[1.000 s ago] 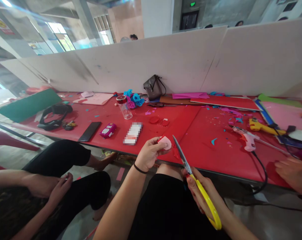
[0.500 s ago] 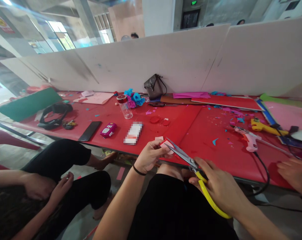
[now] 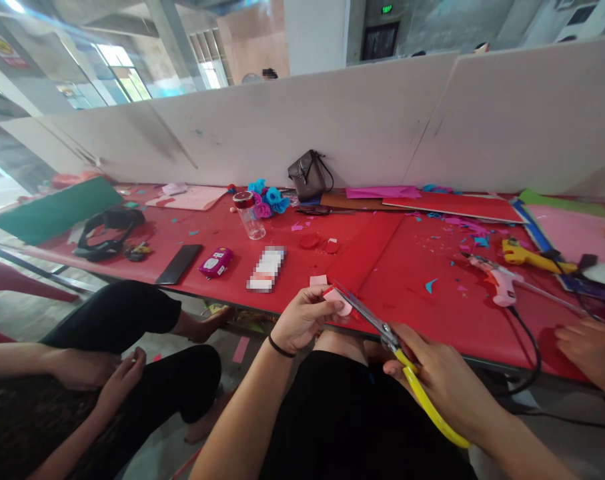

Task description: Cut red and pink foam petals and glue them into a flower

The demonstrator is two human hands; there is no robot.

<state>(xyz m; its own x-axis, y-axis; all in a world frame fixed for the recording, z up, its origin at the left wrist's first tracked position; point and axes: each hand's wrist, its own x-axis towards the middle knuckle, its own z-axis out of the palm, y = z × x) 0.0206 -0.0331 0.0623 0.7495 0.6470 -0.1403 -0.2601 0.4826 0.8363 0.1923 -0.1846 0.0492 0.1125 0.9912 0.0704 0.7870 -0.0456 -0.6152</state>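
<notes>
Between the fingers of my left hand (image 3: 305,317) is a small piece of pink and red paper (image 3: 340,303), pinched above the table's front edge. My right hand (image 3: 432,373) grips the yellow handles of a pair of scissors (image 3: 372,317). Their blades point left and lie close together along the paper's upper edge. Just beyond my left hand, a pale pink paper scrap (image 3: 318,281) rests on the red table (image 3: 412,313). A long strip of red sheet (image 3: 367,250) stretches away behind the blades.
To the right lie a pink glue gun (image 3: 499,283) with a cable and a yellow glue gun (image 3: 532,255). A jar (image 3: 252,217), purple box (image 3: 215,263), black phone (image 3: 179,264) and handbag (image 3: 309,177) stand leftward. People sit at both sides; a co-worker's hand (image 3: 589,347) is rightmost.
The scissor blades have closed up along the paper, and my right hand has shifted slightly down and right. More of the pink piece shows below the blades. My left hand still holds it.
</notes>
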